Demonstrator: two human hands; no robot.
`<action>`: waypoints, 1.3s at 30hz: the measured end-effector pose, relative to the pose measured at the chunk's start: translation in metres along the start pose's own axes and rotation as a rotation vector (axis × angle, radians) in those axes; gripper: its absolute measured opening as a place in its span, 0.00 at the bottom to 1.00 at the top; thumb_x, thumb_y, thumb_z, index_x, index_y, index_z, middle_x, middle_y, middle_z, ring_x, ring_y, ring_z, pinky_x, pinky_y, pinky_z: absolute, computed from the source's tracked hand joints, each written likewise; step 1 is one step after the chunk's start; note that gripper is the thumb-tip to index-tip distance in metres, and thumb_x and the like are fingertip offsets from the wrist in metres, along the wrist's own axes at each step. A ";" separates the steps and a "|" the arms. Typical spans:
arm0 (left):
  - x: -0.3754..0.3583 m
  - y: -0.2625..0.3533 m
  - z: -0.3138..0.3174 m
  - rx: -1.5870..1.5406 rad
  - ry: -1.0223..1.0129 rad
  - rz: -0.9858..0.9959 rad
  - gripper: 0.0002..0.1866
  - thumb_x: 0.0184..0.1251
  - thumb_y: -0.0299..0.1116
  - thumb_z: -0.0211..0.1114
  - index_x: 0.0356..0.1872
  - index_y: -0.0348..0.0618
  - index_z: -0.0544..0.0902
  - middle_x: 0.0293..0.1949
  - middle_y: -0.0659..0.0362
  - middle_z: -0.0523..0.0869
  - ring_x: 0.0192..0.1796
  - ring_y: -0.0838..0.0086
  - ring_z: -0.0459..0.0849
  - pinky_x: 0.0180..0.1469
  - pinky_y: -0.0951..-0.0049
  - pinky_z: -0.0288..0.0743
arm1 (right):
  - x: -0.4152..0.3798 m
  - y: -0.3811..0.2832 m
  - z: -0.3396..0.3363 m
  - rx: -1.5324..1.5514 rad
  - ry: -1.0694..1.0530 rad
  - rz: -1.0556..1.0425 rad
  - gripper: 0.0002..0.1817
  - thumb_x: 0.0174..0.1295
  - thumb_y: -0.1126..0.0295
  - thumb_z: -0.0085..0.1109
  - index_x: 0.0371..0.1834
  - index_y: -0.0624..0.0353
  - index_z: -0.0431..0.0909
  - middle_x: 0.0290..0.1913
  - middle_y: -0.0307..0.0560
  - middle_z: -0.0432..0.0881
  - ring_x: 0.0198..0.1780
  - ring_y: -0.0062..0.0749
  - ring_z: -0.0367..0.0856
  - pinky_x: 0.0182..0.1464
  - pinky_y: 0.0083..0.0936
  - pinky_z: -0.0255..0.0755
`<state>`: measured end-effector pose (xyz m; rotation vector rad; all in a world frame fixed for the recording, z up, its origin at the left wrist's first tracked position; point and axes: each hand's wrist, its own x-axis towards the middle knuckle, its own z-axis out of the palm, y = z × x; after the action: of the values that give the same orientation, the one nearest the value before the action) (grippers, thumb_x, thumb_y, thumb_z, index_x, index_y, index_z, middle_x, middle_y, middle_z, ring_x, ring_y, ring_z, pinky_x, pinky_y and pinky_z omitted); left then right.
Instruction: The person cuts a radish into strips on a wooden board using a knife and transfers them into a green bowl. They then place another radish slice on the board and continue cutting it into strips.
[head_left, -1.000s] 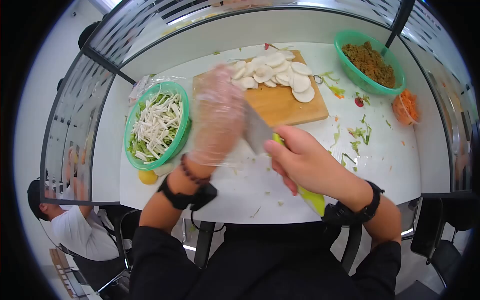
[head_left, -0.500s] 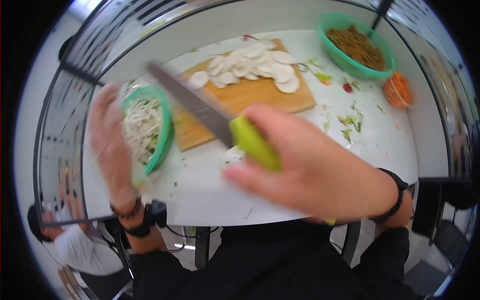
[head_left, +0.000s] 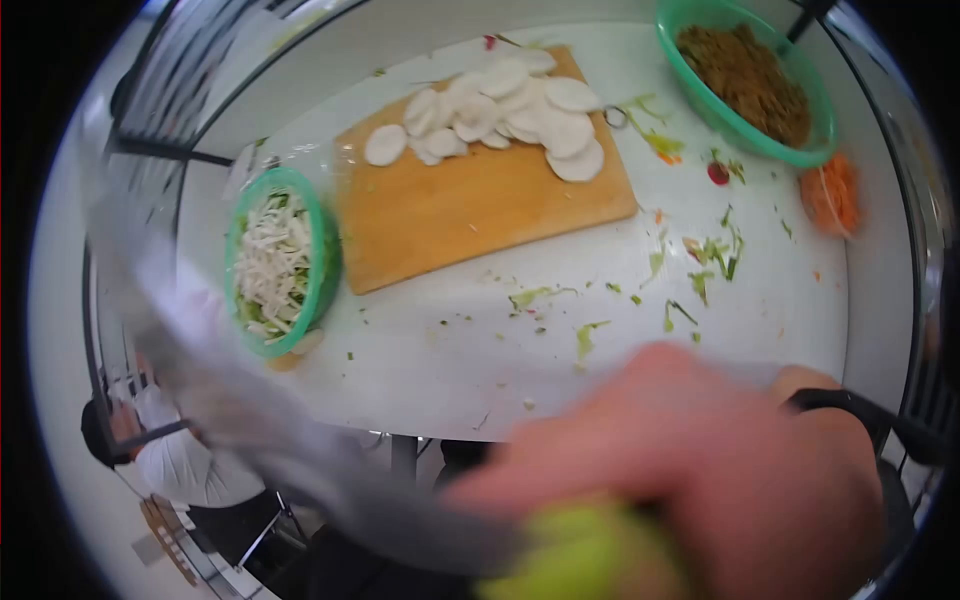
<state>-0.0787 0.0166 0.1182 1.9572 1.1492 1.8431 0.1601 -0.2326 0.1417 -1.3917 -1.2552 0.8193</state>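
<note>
My right hand (head_left: 690,460), large and blurred close to the camera, is closed around the lime-green handle (head_left: 590,550) of a knife. Its smeared blade (head_left: 330,480) stretches up and left across the view. Behind the blade, my left hand (head_left: 200,325) in a clear glove is mostly hidden and blurred, left of a green bowl (head_left: 325,260); its fingers cannot be made out. Shredded white and green vegetables (head_left: 275,265) fill that bowl. On the wooden cutting board (head_left: 480,220), thin round white slices (head_left: 500,110) lie overlapping along the far side.
A second green bowl (head_left: 820,140) with a brown shredded food (head_left: 745,85) stands at the far right. Beside it sits a bundle of orange shreds (head_left: 832,195). Green scraps (head_left: 715,255) and a small red piece (head_left: 718,173) litter the white table (head_left: 430,350). Another person (head_left: 185,450) sits at lower left.
The knife has come away from above the board, down and closer to the camera. My left hand has become blurred and largely covered by the blade. The camera view has shifted slightly.
</note>
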 end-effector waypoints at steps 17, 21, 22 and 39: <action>-0.059 0.032 0.250 0.123 -0.950 0.568 0.11 0.70 0.37 0.67 0.45 0.41 0.84 0.41 0.51 0.87 0.42 0.56 0.87 0.46 0.59 0.81 | 0.040 0.021 -0.120 0.233 0.470 0.166 0.16 0.72 0.71 0.59 0.59 0.66 0.71 0.31 0.34 0.74 0.21 0.12 0.69 0.23 0.13 0.62; -0.056 0.031 0.261 0.128 -0.948 0.534 0.11 0.70 0.37 0.67 0.47 0.43 0.84 0.41 0.50 0.86 0.42 0.56 0.87 0.44 0.61 0.81 | 0.038 0.030 -0.123 0.147 0.462 0.221 0.15 0.73 0.72 0.58 0.58 0.66 0.73 0.32 0.34 0.74 0.21 0.11 0.68 0.23 0.12 0.61; -0.053 0.033 0.256 0.116 -0.899 0.528 0.12 0.70 0.38 0.67 0.49 0.44 0.84 0.41 0.50 0.86 0.41 0.56 0.87 0.42 0.61 0.82 | 0.038 0.030 -0.123 0.147 0.443 0.236 0.13 0.73 0.73 0.58 0.57 0.66 0.74 0.33 0.35 0.75 0.22 0.11 0.69 0.23 0.12 0.62; -0.099 0.011 0.105 0.103 -0.938 0.171 0.28 0.59 0.36 0.77 0.59 0.38 0.79 0.54 0.47 0.82 0.59 0.53 0.80 0.60 0.58 0.77 | 0.044 0.059 -0.040 -0.422 0.051 0.172 0.09 0.69 0.75 0.59 0.47 0.64 0.70 0.25 0.58 0.78 0.29 0.55 0.80 0.32 0.42 0.71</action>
<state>0.0309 -0.0198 0.0307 2.5616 0.7708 0.6902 0.2223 -0.1946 0.1004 -1.8677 -1.3310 0.6488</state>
